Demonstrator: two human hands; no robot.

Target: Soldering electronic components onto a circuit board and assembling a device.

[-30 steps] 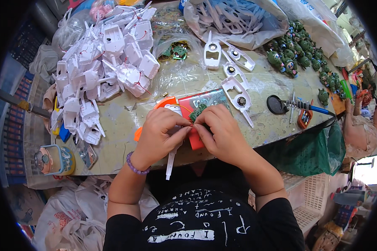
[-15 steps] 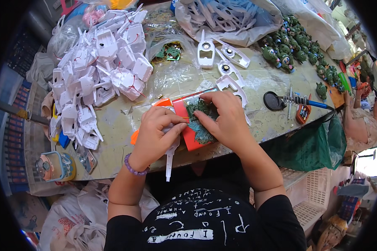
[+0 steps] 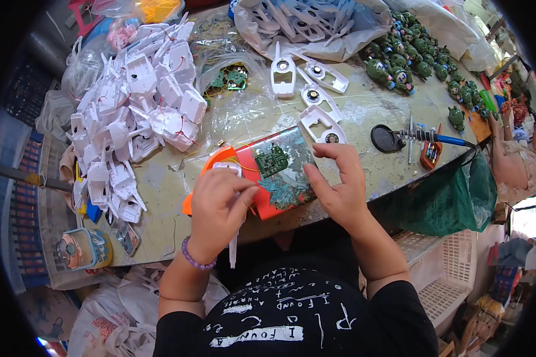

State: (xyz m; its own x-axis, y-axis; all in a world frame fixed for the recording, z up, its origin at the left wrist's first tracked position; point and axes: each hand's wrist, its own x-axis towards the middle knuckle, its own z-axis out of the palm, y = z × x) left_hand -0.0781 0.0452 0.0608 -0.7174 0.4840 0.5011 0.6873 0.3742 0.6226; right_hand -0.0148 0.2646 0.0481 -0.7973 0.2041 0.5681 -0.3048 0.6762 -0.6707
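My left hand (image 3: 220, 199) is closed around a white plastic shell (image 3: 234, 241), whose narrow end points toward me. Thumb and forefinger are pinched together, and whatever lies between them is too small to make out. Just right of it, a green circuit board (image 3: 272, 160) rests on a red box with a patterned top (image 3: 298, 178). A thin yellow wire runs from the board's left side toward the shell. My right hand (image 3: 342, 190) is raised at the box's right edge, thumb and forefinger apart, holding nothing. An orange piece (image 3: 198, 193) shows behind my left hand.
Heaped at left are white shells (image 3: 131, 107) with red wires. Several shells with round speakers (image 3: 283, 77) lie beyond the box. A soldering iron (image 3: 452, 140) rests in its coil stand (image 3: 393, 140) at right. Green figures (image 3: 405, 53) crowd the far right; a phone (image 3: 127, 235) lies front left.
My right hand has let go of the circuit board and drawn back to the right, leaving it on the box. The left hand stays at the shell. The whole view has shifted slightly.
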